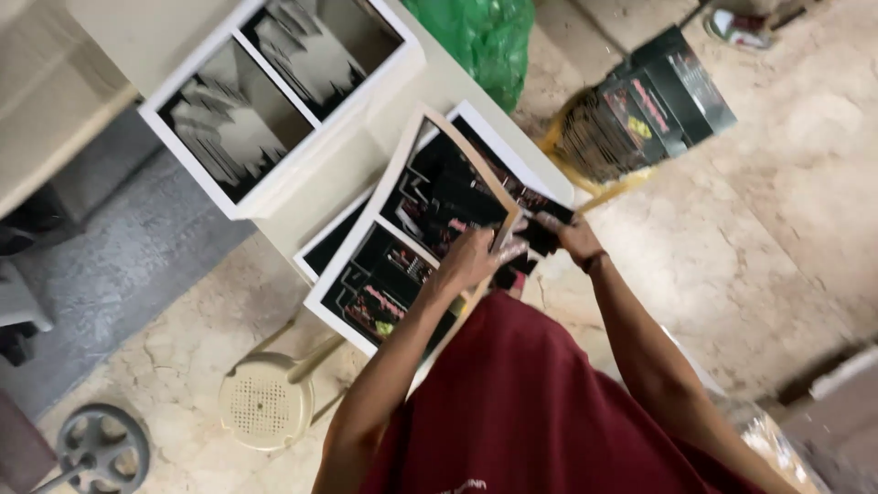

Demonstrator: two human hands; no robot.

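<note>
A large printed sheet [430, 197], black with coloured box patterns and a pale border, lies tilted on a stack of like sheets [343, 229] on a cream table [338, 169]. My left hand [471, 256] grips the near edge of the top sheet. Just to its right, my right hand [567, 233] pinches a black cut-out piece [541, 236] at that edge. My dark red clothing [521, 402] fills the bottom of the view.
A second stack of white-bordered black sheets [274, 87] sits at the table's far end. On the stone floor lie a pile of flat black cartons [640, 114], a green plastic bag [480, 37], a cream plastic stool [265, 398] and a grey metal wheel [101, 448].
</note>
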